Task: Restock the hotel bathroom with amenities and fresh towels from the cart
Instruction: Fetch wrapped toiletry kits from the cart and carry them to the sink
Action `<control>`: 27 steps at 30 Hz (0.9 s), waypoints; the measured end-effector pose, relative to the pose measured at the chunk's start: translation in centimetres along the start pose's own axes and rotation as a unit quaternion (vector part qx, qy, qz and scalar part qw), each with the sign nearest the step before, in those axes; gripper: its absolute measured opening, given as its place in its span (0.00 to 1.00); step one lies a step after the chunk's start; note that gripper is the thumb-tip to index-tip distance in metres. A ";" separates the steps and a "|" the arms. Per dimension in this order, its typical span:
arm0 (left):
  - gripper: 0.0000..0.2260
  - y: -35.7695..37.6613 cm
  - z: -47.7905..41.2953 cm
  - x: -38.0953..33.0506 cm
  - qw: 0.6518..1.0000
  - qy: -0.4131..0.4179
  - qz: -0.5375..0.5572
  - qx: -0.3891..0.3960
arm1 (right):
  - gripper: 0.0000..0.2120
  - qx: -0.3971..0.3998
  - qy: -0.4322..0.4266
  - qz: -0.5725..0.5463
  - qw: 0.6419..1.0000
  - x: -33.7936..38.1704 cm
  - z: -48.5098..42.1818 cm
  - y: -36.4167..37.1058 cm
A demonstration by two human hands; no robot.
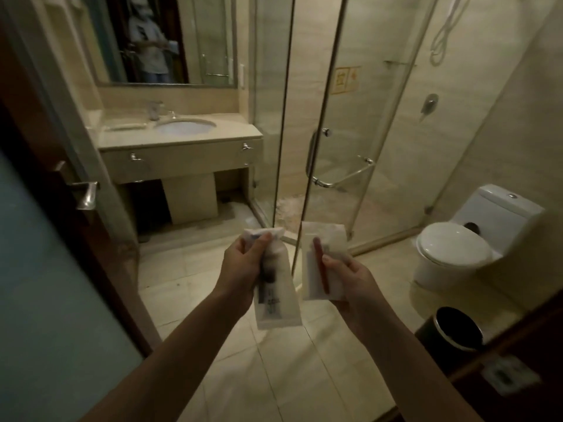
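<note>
1. Left hand (pixel 241 263): grip curled round the upper half of the dark-item sachet (pixel 281 313), with the thumb laid across its top edge. The sachet is white and long and hangs slightly tilted below the hand. A slim dark item shows through it; its kind cannot be told.
2. Right hand (pixel 350 279): grip pinching the lower right side of the red-item packet (pixel 330 239), thumb in front. The packet is white, held roughly upright, with a thin red stick inside.
3. Position of both: side by side at the middle of the view, just apart and not touching, above the tiled floor (pixel 210 284). Both are well apart from the desk.
4. Desk (pixel 182 141): beige stone vanity at far left, with an oval basin (pixel 184 128) sunk into it and a chrome faucet (pixel 154 109) behind the basin.
5. Mirror (pixel 164 41): on the wall above the desk, with a blurred reflection of a person.
6. Glass shower enclosure (pixel 304 86): centre, with a chrome door handle (pixel 310 153).
7. Toilet (pixel 454 245): white, at right, lid down.
8. Waste bin (pixel 457 328): black with a metal rim, near the toilet at lower right.
9. Door lever (pixel 86 193): metal, at left.
</note>
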State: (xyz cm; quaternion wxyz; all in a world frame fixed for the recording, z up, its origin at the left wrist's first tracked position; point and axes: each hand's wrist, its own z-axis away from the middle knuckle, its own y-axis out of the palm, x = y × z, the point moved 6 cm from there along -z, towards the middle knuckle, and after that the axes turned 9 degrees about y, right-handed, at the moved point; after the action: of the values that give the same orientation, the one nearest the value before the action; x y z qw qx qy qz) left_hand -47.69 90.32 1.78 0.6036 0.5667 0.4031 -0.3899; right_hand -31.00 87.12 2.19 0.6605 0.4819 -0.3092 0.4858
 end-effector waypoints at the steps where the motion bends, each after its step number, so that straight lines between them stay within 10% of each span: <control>1: 0.09 -0.1 -0.7 -0.1 1.000 0.007 0.004 -0.025 | 0.08 0.010 0.003 0.010 1.000 0.5 -1.1 0.1; 27: 0.09 -6.6 -25.7 -3.4 0.970 0.083 -0.007 -0.230 | 0.07 0.170 -0.088 0.273 0.943 6.4 -30.7 13.5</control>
State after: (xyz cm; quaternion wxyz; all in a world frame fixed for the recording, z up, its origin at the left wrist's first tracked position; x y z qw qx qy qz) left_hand -56.26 115.71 1.63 0.6798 0.4403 0.5341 -0.2426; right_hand -43.38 118.96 1.72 0.3810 0.5250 -0.3989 0.6481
